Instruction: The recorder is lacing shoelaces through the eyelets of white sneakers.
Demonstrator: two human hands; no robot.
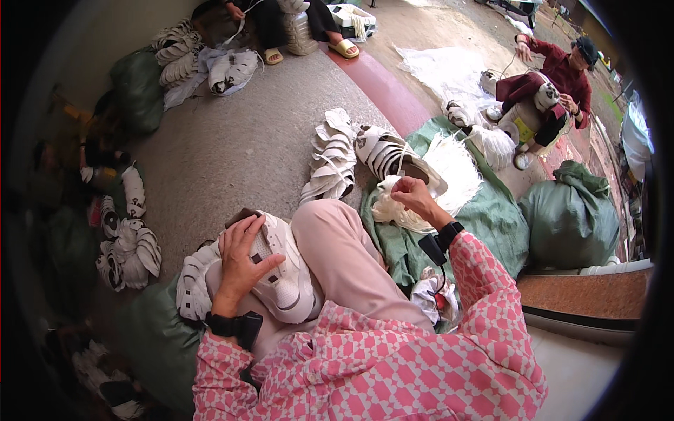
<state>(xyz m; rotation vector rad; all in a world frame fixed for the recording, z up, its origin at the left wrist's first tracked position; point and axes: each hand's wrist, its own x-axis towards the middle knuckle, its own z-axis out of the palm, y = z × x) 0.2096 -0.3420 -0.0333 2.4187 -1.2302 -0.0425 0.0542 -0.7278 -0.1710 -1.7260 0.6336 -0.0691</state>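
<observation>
A white sneaker (284, 270) with a perforated side, a dark square patch and a brown lining lies across my lap. Over its top and side rests my left hand (242, 256), fingers bent round it and thumb held apart, gripping it. My right hand (414, 196) is raised out to the right with fingertips pinched together. A small pale bit shows at those fingertips, too small to name. Just below and beyond that hand spreads a bundle of white laces (453, 172) on a green woven sack (484, 224). Behind the fingers sits a row of nested white shoe uppers (382, 151).
Another stack of white uppers (330, 158) stands on the concrete floor (232, 133). A full green sack (569, 214) is at the right. More uppers (130, 252) lie at left. A person (554, 84) sits far right handling a shoe; another person's sandalled feet (344, 48) show at the back.
</observation>
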